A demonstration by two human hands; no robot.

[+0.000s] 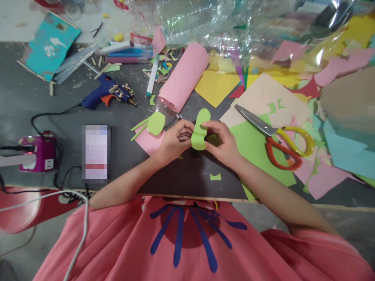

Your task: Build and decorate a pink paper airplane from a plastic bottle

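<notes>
A light green paper cut-out (pixel 200 132) with rounded lobes is pinched between both my hands just above the dark table (pixel 123 113). My left hand (pixel 175 140) grips its left side with curled fingers. My right hand (pixel 221 142) pinches its right side with thumb and fingers. A second green leaf shape with thin green strips (pixel 152 125) lies just left of my left hand, on a pink sheet. A plastic bottle wrapped in pink paper (pixel 183 78) lies behind my hands.
Scissors with yellow and red handles (pixel 278 138) lie on green paper at right. A blue glue gun (pixel 107 93), markers (pixel 129 52) and a phone (pixel 96 153) sit at left, with a purple box and cables. Coloured paper scraps and clear plastic cover the far right.
</notes>
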